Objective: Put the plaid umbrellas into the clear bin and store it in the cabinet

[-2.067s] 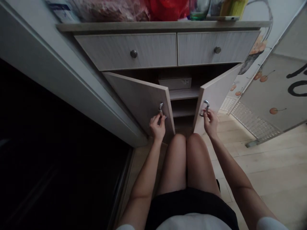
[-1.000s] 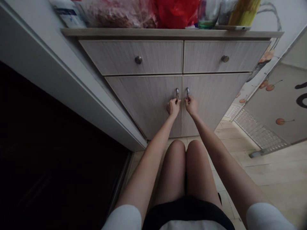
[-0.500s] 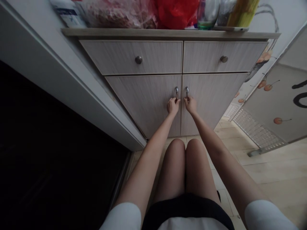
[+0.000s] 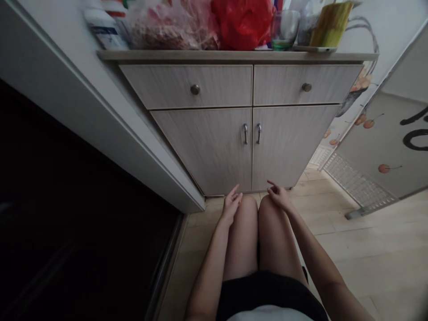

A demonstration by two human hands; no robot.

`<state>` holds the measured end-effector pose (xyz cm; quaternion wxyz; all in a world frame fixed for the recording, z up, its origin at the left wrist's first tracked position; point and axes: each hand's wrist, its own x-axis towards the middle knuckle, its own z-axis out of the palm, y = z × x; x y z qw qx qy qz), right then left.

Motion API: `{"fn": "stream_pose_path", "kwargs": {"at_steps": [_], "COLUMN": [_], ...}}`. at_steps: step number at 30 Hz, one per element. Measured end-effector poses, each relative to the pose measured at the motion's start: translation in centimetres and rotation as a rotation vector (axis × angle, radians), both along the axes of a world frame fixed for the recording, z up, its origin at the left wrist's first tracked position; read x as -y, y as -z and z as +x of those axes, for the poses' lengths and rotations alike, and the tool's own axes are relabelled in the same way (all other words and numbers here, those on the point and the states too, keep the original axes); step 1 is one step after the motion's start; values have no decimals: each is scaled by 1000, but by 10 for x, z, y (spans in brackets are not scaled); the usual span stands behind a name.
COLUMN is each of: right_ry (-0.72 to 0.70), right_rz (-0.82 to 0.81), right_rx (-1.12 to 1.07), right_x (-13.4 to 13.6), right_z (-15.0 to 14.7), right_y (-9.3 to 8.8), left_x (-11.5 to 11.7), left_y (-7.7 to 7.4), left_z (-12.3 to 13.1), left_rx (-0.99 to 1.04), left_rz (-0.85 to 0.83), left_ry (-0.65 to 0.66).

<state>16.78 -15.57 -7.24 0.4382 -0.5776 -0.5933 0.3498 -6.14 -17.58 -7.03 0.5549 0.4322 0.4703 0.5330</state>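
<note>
The left hand (image 4: 230, 206) and right hand (image 4: 279, 197) are apart and empty, with fingers open and pointing toward the cabinet. Each is positioned over its own knee (image 4: 249, 209); contact with the skin cannot be determined. The closed left cabinet door (image 4: 200, 151) and right cabinet door (image 4: 290, 147) stand on the far side of the hands, and their lower edges lie just beyond the fingertips. The left door handle (image 4: 245, 133) and right door handle (image 4: 259, 133), both vertical metal bars, sit side by side at the center seam, out of hand contact. Above the doors are two drawers, the left drawer (image 4: 187, 87) and right drawer (image 4: 297, 84), each with a round knob. A red plastic bag (image 4: 243, 24) and a glass tumbler (image 4: 284, 29) stand on the cabinet top (image 4: 234, 55). A light wood-plank floor (image 4: 368, 249) extends to the right.
</note>
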Motion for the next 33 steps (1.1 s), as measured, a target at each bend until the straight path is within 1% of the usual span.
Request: {"fn": "stream_pose_path", "kwargs": {"at_steps": [1, 3, 5, 7, 8, 10, 11, 13, 16, 18, 20, 23, 26, 29, 31, 33], "right_ry": [-22, -96, -221, -358, -418, -499, -519, -511, -412, -354, -326, -309, -340, -371, -364, -328], "right_rz": [-12, -40, -42, -18, 1, 49, 77, 132, 202, 223, 224, 213, 205, 207, 208, 196], "right_rx": [-148, -496, -772, -971, -1050, -1168, -1202, -1216, -1106, -1004, -943, -950, -1005, -1019, -973, -865], "right_x": [-1, -9, -20, -31, -36, -46, -50, -57, -62, -63, -63, -61, -59, -60, -66, -80], "right_z": [-1, -7, -15, -23, -26, -32, -34, -38, -42, -42, -42, -41, -40, -40, -38, -35], "right_y": [-15, -49, -85, -114, -125, -137, -139, -139, -133, -129, -127, -126, -128, -127, -122, -114], "left_x": [1, -3, -12, -25, -31, -45, -51, -63, -73, -76, -75, -74, -73, -74, -79, -91], "left_y": [-13, -44, -76, -103, -112, -124, -126, -126, -119, -115, -112, -110, -109, -108, -105, -102], "left_z": [-2, -4, 0, 8, 12, 22, 26, 34, 42, 46, 48, 48, 48, 47, 45, 44], "left_rx": [161, 411, 576, 675, 708, 744, 744, 700, 555, 467, 416, 381, 376, 406, 413, 365], "left_rz": [-11, 19, 86, 153, 184, 240, 264, 290, 278, 267, 266, 275, 288, 293, 295, 283], "left_ry": [84, 239, 321, 326, 310, 265, 243, 193, 95, 58, 55, 53, 53, 80, 107, 132]}}
